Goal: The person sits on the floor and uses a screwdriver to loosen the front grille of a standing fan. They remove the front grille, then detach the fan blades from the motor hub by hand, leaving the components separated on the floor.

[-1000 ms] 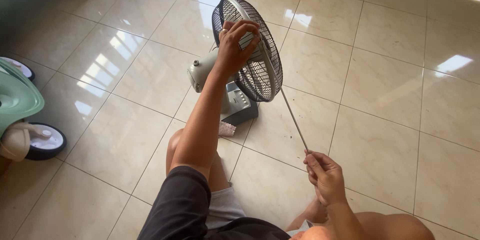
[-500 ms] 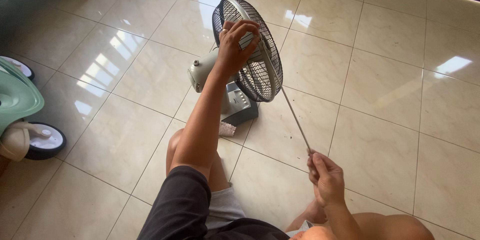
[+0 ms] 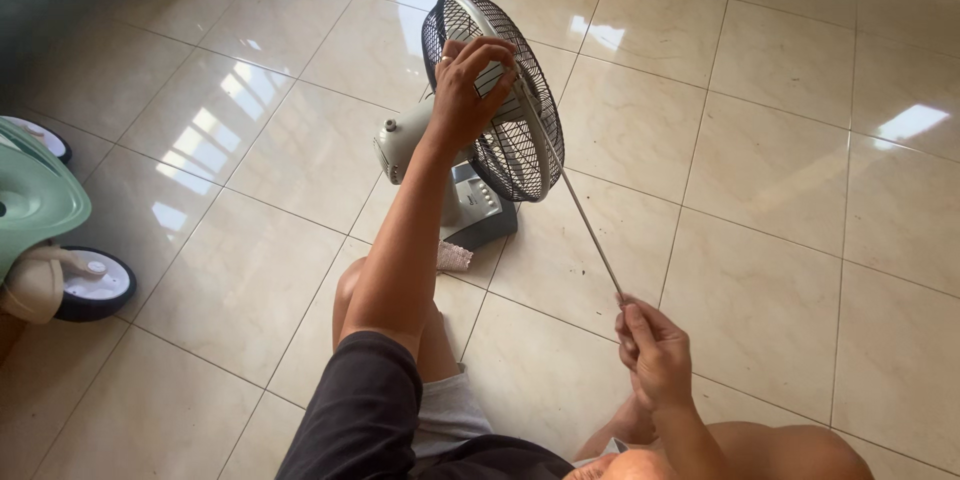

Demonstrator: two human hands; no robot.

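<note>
open tile floor (image 3: 800,190) right of fan (image 3: 500,110); wheeled toy (image 3: 50,240) blocks left.

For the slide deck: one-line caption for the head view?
Seated on tiled floor, left hand grips a desk fan grille; right hand holds a thin rod against it.

- Left hand (image 3: 470,90) is stretched well forward on a nearly straight arm, fingers curled over and clamped in a grip.
- Right hand (image 3: 655,350) sits close to the body, wrist bent, fingertips pinched together.

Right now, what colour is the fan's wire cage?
The wire cage is black, seen best in the head view.
</note>
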